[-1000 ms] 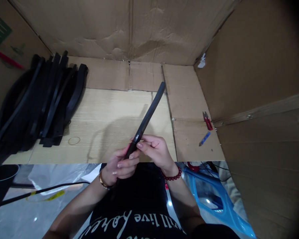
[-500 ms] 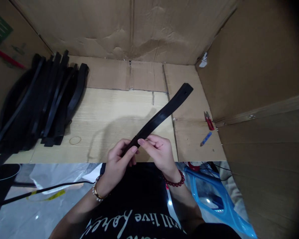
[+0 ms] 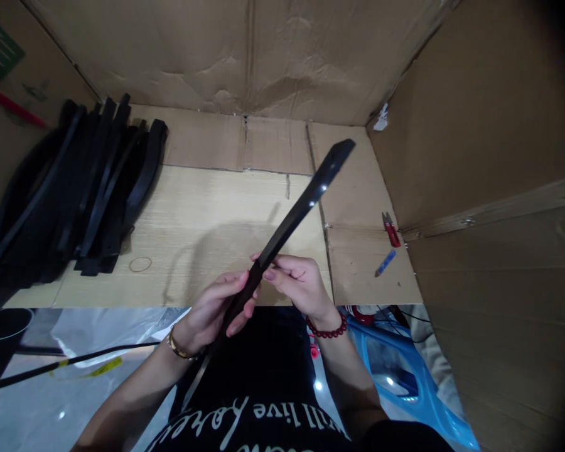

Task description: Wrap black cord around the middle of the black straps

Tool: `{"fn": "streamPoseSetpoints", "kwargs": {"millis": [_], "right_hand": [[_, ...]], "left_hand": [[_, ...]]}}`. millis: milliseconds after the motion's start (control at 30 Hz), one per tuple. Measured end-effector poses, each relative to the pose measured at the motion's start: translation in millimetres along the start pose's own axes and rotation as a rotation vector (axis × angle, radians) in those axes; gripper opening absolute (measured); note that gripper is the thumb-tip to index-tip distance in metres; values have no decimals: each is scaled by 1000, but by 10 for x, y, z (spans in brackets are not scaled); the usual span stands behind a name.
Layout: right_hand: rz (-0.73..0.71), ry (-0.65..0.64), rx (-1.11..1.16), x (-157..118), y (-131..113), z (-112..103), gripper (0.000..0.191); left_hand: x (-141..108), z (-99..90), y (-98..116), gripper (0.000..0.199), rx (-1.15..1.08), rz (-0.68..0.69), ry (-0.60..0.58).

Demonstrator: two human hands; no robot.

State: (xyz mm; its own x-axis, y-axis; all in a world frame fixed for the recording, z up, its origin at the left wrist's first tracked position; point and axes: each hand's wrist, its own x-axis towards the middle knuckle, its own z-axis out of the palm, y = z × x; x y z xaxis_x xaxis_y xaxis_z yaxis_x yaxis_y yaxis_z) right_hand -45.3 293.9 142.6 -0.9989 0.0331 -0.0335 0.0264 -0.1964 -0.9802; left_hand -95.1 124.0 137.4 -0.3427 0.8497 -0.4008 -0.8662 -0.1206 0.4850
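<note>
A long, slightly curved black strip [image 3: 294, 220] slants from my lap up to the right above the cardboard-covered table [image 3: 207, 213]. My left hand [image 3: 221, 304] is wrapped round its lower part, with the fingers underneath and the thumb on top. Just to the right, my right hand [image 3: 301, 282] pinches the strip near its middle, the thumb at its edge. The strip's lower end runs past my left wrist toward the black shirt. Its far end shows a shiny, narrow face.
A pile of black strips [image 3: 89, 188] lies at the left. A rubber band [image 3: 140, 264] lies beside it. Red snips [image 3: 390, 230] and a blue pen-like item [image 3: 385, 263] are at the right. Cardboard walls [image 3: 471, 125] enclose the back and sides. A blue plastic frame [image 3: 419, 389] stands below.
The strip has turned about its length and tilted more steeply, its far end shifting up and left. My left hand has moved slightly left and opened its palm more beneath the strip.
</note>
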Motion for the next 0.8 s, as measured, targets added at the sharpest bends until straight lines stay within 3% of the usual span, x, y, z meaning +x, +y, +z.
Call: {"fn": "streamPoseSetpoints", "kwargs": {"millis": [133, 300, 400, 500, 600, 667, 800], "right_hand": [[-11, 20, -51, 23, 48, 18, 28], [13, 123, -73, -6, 61, 70, 28], [24, 148, -57, -22, 47, 82, 25], [-3, 220, -73, -14, 68, 96, 19], [-14, 226, -84, 7, 104, 115, 20], [7, 206, -99, 16, 99, 108, 23], [53, 137, -118, -1, 2, 35, 27]], "left_hand": [[109, -95, -102, 35, -195, -152, -202], [173, -112, -160, 40, -178, -177, -234], [129, -58, -91, 38, 72, -10, -67], [83, 6, -54, 36, 623, 309, 274], [75, 45, -92, 24, 982, 431, 519], [77, 64, -118, 26, 953, 405, 550], [46, 103, -81, 34, 676, 247, 376]]}}
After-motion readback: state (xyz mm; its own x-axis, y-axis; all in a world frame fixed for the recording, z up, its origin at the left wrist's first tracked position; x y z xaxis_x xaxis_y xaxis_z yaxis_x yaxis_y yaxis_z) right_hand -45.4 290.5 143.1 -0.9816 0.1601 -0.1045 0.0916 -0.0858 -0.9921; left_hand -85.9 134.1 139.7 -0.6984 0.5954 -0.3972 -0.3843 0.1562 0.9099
